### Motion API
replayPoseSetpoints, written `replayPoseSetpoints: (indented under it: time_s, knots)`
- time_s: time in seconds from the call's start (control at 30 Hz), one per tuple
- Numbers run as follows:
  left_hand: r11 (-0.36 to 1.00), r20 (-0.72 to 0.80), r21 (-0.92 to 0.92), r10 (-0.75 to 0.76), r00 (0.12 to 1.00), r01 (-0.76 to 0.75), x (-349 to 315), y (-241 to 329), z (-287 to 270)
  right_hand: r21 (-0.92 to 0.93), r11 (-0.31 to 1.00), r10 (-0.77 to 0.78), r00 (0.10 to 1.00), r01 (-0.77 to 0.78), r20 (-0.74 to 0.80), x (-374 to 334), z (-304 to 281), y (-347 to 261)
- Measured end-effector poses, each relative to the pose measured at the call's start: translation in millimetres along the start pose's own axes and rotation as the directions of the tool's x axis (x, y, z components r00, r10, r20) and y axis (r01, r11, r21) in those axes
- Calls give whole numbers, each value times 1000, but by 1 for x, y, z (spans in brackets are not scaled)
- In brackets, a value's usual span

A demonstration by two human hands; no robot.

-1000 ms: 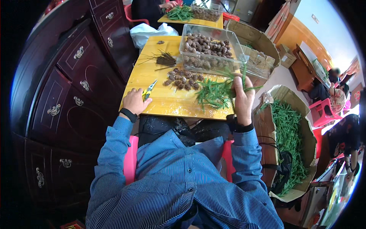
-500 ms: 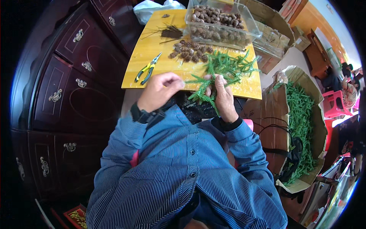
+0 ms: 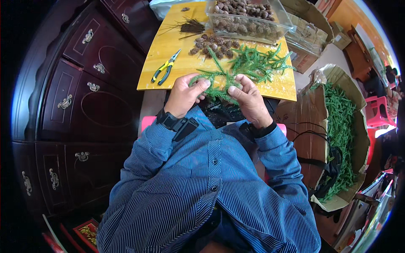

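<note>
Both hands hold a green artificial pine sprig (image 3: 220,76) just over the near edge of the yellow board (image 3: 147,76). My left hand (image 3: 184,95) pinches its left branches between thumb and fingers. On the other side, my right hand (image 3: 249,99) grips the right branches, thumb pressed against the fingers. Other branches fan upward between the hands. Beyond them lies a heap of similar sprigs (image 3: 261,63). Small brown pine cones (image 3: 215,45) are scattered behind, and yellow-and-black long-nose pliers (image 3: 166,67) rest to the left.
A clear plastic bin (image 3: 249,31) of pine cones stands at the board's far side, beside a bundle of thin dark wires (image 3: 192,27). To the right is an open cardboard box (image 3: 358,95) filled with green sprigs (image 3: 339,122). Dark wooden cabinets (image 3: 80,114) line the left.
My left hand, empty before, has moved right and now grips the sprig's left branches. The sprig is spread between both hands. The whole view has shifted slightly.
</note>
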State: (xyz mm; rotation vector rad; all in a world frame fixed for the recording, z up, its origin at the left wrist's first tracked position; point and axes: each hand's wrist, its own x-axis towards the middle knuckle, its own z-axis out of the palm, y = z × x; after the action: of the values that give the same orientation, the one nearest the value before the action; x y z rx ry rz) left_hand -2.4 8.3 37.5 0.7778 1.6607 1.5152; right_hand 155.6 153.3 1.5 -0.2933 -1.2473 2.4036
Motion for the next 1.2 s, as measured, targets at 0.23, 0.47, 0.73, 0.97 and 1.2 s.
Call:
replayPoseSetpoints:
  time_s: [0.23,0.47,0.73,0.97,1.2]
  knots:
    - [986,51,-159,-40,998,47,-4,1,0,33,996,-80,997,79,16,5,-8,7]
    - [914,172,-406,67,983,9,-6,-8,-10,23,988,-156,988,156,0,5,-8,12]
    - [906,175,-416,165,971,-79,-9,-9,-9,70,980,-180,981,185,-76,3,1,21]
    - [892,135,-452,97,986,-26,-10,-12,-13,-23,996,-91,993,90,-75,-5,14,16]
    - [815,116,-578,38,993,37,-6,-22,-13,-125,990,-70,997,65,-41,-7,18,25]
